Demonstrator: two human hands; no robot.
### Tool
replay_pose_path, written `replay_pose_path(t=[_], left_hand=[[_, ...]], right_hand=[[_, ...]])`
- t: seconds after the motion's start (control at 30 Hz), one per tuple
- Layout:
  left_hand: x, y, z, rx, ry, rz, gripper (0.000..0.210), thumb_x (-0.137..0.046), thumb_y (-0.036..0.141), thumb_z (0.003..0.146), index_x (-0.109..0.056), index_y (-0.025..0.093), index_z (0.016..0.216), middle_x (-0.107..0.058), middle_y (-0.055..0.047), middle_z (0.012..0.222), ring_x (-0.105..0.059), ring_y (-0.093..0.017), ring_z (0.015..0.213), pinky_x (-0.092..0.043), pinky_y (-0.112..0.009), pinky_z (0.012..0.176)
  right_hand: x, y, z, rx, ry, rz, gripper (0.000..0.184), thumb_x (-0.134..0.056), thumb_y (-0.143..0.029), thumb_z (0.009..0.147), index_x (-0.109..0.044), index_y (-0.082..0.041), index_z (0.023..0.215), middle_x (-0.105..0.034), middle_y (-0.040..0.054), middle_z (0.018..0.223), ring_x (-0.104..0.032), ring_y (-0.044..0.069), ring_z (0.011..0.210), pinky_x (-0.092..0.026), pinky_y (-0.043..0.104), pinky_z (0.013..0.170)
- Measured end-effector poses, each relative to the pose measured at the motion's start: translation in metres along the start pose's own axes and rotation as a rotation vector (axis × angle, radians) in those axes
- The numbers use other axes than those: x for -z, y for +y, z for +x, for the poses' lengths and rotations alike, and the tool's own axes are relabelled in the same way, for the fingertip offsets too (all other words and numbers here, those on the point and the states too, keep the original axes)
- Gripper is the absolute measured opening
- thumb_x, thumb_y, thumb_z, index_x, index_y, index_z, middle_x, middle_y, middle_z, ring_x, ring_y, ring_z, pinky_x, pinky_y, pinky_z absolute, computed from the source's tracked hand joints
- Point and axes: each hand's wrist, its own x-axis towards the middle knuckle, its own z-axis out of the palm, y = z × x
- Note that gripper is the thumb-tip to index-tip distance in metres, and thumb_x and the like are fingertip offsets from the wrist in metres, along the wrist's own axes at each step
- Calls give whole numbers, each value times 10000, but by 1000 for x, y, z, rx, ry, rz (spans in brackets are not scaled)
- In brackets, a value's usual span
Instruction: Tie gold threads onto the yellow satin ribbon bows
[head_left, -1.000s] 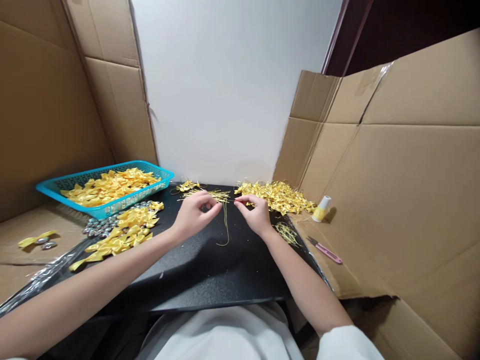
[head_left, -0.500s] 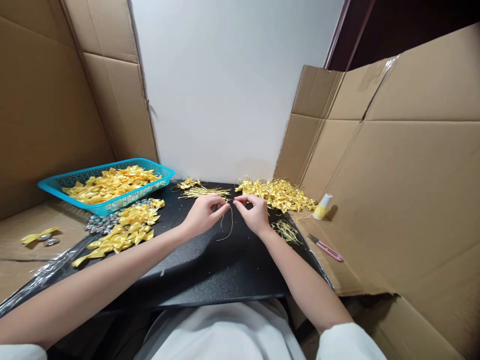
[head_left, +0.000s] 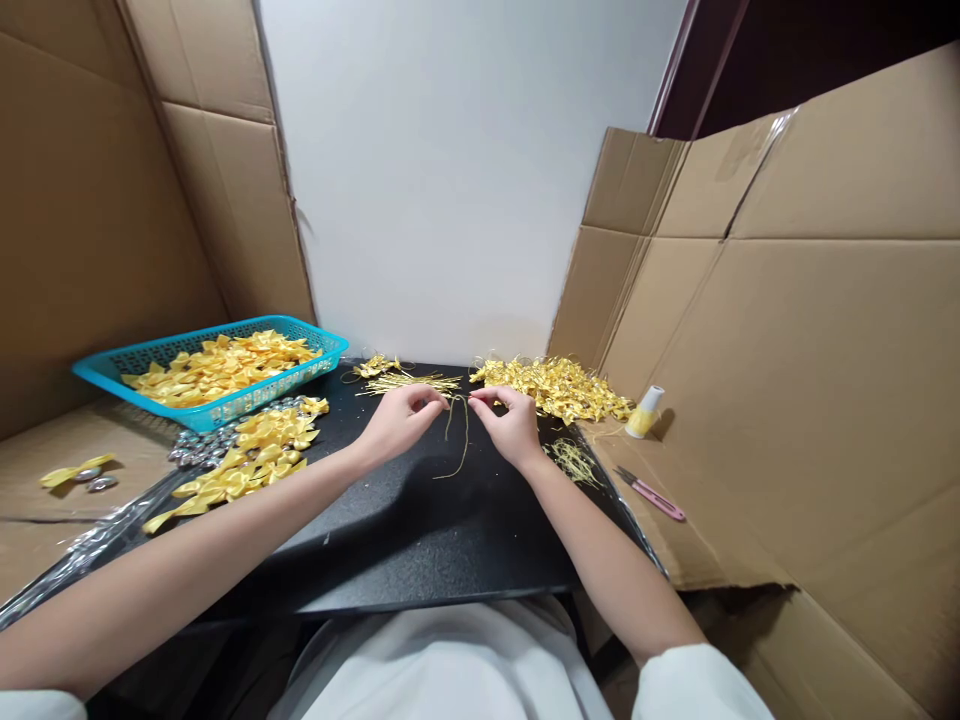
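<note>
A thin yellow thread (head_left: 466,440) hangs between my hands, its loose end curling down above the black tabletop (head_left: 420,560). My left hand (head_left: 405,415) pinches one part of it between thumb and index finger. Opposite, my right hand (head_left: 510,425) is closed in a pinch on the thread as well. A small gap separates the fingertips, and the thread spans it. Just behind my left hand lies a bundle of gold cords (head_left: 412,383). Behind my right hand is a heap of small gold bows with loops (head_left: 559,388).
At left stands a blue basket (head_left: 90,366) of yellow bows. In front lie more yellow ribbon bows (head_left: 247,465) and silvery beads (head_left: 199,447). Thread scraps (head_left: 574,462), pink-handled snips (head_left: 652,495) and a thread spool (head_left: 645,412) are at right. Cardboard walls (head_left: 825,380) flank the table.
My hands have drawn slightly apart, the left one moving left. More of the thread now shows between the fingertips.
</note>
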Motion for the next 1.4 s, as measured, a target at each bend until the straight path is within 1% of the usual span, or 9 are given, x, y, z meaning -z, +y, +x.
replay_pose_path(t=[0.1, 0.17, 0.27, 0.37, 0.5, 0.7, 0.9, 1.13, 1.4], left_hand=[[-2, -16, 13, 127, 38, -161, 244, -570, 352, 732, -678, 152, 823, -682, -32, 778, -559, -165, 676, -398, -269, 634], [-5, -24, 22, 175, 1, -317, 287, -636, 394, 701, -675, 149, 845, -698, -48, 841, -585, -173, 741, -415, -271, 678], [-11, -29, 29, 164, -201, -487, 350, -715, 445, 666, -693, 155, 861, -710, -53, 881, -596, -174, 790, -422, -266, 701], [-15, -27, 29, 86, -400, -584, 334, -747, 446, 668, -714, 166, 847, -706, -32, 809, -598, -166, 785, -427, -267, 733], [-16, -26, 28, 21, -501, -671, 329, -773, 442, 661, -730, 163, 830, -712, -37, 801, -617, -178, 821, -440, -285, 793], [-15, -32, 27, 75, -469, -702, 291, -800, 427, 642, -733, 158, 731, -732, -49, 794, -637, -163, 770, -466, -289, 802], [-14, -30, 25, 68, -436, -716, 276, -815, 406, 627, -725, 158, 708, -717, -23, 731, -630, -134, 711, -475, -265, 770], [-9, -23, 19, 15, -395, -629, 314, -780, 434, 667, -697, 133, 692, -695, -34, 702, -605, -131, 664, -475, -254, 694], [2, -22, 14, 59, -327, -604, 317, -786, 436, 653, -678, 140, 688, -695, -33, 708, -613, -139, 674, -480, -267, 703]], right_hand=[[0, 2, 1, -17, -28, 41, 95, -660, -272, 773, -729, -207, 763, -721, 33, 762, -641, 171, 696, -522, 323, 723], [1, 4, 2, -29, -57, 74, 98, -665, -282, 773, -730, -209, 776, -721, 33, 779, -640, 170, 713, -516, 323, 734], [1, 5, 3, -36, -100, 118, 91, -674, -281, 768, -729, -210, 778, -715, 29, 769, -632, 167, 719, -498, 321, 733], [2, 5, 3, -31, -132, 129, 78, -672, -267, 767, -728, -214, 771, -707, 22, 750, -619, 165, 728, -479, 319, 736], [2, 5, 4, -53, -154, 133, 75, -668, -265, 769, -727, -220, 786, -702, 15, 746, -615, 165, 744, -464, 322, 747], [1, 7, 3, -31, -182, 134, 98, -663, -307, 782, -717, -225, 772, -707, 21, 787, -619, 168, 769, -462, 325, 747], [1, 7, 3, -15, -213, 130, 115, -652, -316, 802, -697, -215, 771, -693, 19, 792, -616, 158, 766, -453, 314, 740], [-2, 9, 2, -54, -220, 130, 107, -617, -299, 799, -649, -200, 771, -678, 19, 799, -614, 157, 759, -459, 305, 731], [0, 14, 1, -130, -211, 196, 108, -527, -309, 847, -545, -204, 828, -679, 19, 736, -657, 163, 735, -493, 310, 727]])
